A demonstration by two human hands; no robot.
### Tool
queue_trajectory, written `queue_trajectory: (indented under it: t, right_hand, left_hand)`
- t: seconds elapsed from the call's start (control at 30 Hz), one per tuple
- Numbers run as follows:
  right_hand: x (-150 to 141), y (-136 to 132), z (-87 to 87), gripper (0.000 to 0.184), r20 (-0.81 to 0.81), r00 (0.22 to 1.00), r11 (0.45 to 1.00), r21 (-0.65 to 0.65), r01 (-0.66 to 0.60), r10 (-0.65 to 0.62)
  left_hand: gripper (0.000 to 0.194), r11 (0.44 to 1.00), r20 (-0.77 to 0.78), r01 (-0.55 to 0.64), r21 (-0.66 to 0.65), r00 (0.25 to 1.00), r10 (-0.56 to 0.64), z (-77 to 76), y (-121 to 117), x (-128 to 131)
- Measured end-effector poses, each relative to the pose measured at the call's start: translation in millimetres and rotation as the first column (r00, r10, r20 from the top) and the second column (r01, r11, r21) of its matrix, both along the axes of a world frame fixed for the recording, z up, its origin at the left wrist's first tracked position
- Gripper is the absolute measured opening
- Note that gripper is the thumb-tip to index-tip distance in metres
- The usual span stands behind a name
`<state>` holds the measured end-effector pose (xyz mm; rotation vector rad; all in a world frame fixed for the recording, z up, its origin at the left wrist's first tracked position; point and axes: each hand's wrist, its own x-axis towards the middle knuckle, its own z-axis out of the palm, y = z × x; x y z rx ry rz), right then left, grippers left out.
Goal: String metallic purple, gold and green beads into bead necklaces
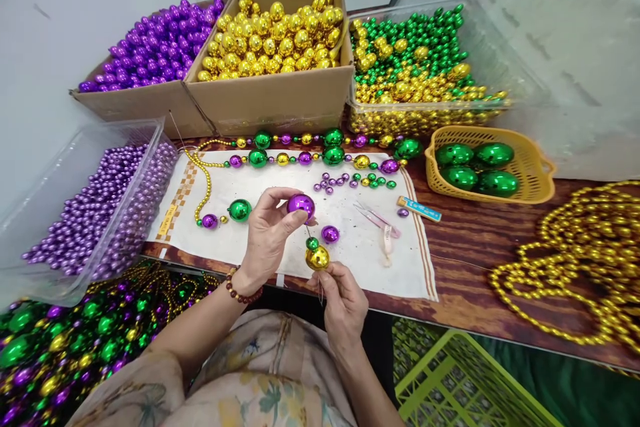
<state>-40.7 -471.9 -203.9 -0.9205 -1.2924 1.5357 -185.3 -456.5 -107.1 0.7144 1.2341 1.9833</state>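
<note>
My left hand point(273, 233) pinches a shiny purple bead point(301, 207) between thumb and fingers, above the white cloth point(280, 253). Just below it, a small green bead point(313, 244) sits against a gold bead point(317, 258), a thin needle or wire running up from them toward the purple one. My right hand point(345, 307) has its fingertips closed at the underside of the gold bead, where thin thread hangs. Beside these, a loose purple bead point(330, 234) lies on the cloth. A large green bead point(240, 210) rests left of my left hand.
A strung bead garland point(305, 158) lies along the cloth's back edge. Tweezers point(375, 219) and small loose beads are to the right. Behind stand bead-filled boxes point(270, 100); a yellow basket point(490, 193) holds large green beads. Gold bead strands point(565, 267) cover the right side.
</note>
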Motion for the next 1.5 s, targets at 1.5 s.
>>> queue_trajectory:
  t: [1.5]
  right_hand:
    - [3, -5, -9.1, 0.016, -0.001, 1.0, 1.0, -0.003, -0.031, 0.031]
  left_hand:
    - [0.032, 0.996, -0.053, 0.051, 0.071, 0.997, -0.047, -11.8, -14, 8]
